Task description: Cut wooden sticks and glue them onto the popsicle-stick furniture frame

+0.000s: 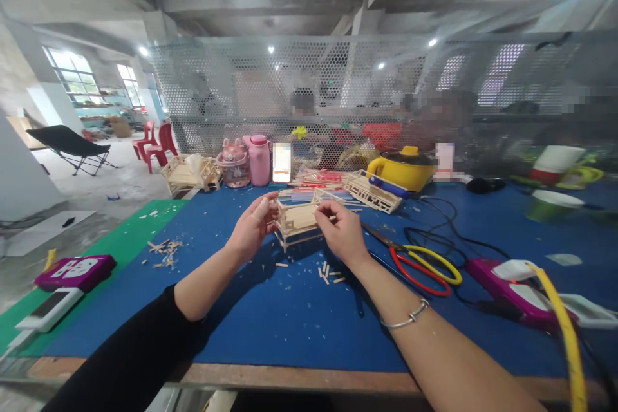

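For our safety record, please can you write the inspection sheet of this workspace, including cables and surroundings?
Surface: blue tabletop, small pale specks scattered.
Job's things: wooden frame, held above the tabletop or resting, cannot tell.
Clutter: loose stick pieces nearby; scissors at right; wood scraps at left.
Grips: left grip holds the frame's left end; right grip at its right part, fingertip contact unclear.
Cables: yellow cable at far right.
Surroundings: perforated screen behind; red chairs at left.
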Demonstrator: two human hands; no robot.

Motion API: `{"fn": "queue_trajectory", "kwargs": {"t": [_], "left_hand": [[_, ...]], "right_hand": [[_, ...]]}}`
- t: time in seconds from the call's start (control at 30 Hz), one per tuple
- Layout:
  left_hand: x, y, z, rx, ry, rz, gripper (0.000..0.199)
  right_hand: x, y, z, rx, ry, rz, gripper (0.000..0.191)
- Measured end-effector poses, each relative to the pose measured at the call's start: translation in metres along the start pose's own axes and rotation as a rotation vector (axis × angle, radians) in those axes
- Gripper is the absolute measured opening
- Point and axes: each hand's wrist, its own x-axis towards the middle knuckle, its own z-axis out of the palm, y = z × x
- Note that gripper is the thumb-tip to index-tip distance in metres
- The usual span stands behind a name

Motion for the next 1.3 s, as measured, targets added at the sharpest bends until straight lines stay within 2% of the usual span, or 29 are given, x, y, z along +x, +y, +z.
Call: {"fn": "queue_trajectory", "kwargs": {"t": [0.1, 0.23, 0.33, 0.47, 0.6, 0.67, 0.8, 0.97, 1.13, 1.23, 1.3], "left_hand": [[-0.004, 0.004, 0.003, -0.029, -0.088, -0.004, 0.049], [-0.007, 0.006, 0.005, 0.053, -0.114, 0.023, 0.052], [-0.005, 0.006, 0.001, 0.197, -0.116, 0.110, 0.053], [0.004, 0.004, -0.014, 0.382, -0.126, 0.248, 0.052], [0.014, -0.001, -0.029, 0.412, -0.077, 0.241, 0.048], [0.015, -0.003, -0.032, 0.367, -0.043, 0.209, 0.050], [0.011, -0.009, -0.030, 0.297, 0.073, 0.180, 0.049], [0.008, -0.018, -0.023, 0.439, 0.236, 0.274, 0.041], [0.007, -0.016, -0.024, 0.547, 0.362, 0.270, 0.035], [0.004, -0.012, -0.025, 0.692, 0.456, 0.148, 0.040], [0.001, -0.012, -0.024, 0.767, 0.426, 0.038, 0.045]], "right_hand": [[0.000, 0.000, 0.001, 0.030, 0.001, 0.025, 0.011], [0.003, 0.003, -0.001, 0.069, -0.006, 0.049, 0.012], [0.004, 0.002, -0.002, 0.102, -0.057, 0.061, 0.011], [0.001, -0.003, 0.002, 0.096, -0.152, 0.031, 0.010], [-0.004, -0.009, 0.008, -0.062, -0.305, -0.119, 0.011], [-0.005, -0.010, 0.010, -0.174, -0.336, -0.195, 0.012], [-0.007, -0.006, 0.009, -0.335, -0.264, -0.246, 0.011], [-0.006, -0.004, 0.005, -0.371, -0.178, -0.222, 0.009], [-0.006, -0.007, 0.008, -0.359, -0.148, -0.212, 0.009], [-0.007, -0.009, 0.012, -0.324, -0.152, -0.220, 0.008], [-0.008, -0.009, 0.013, -0.301, -0.154, -0.222, 0.008]]}}
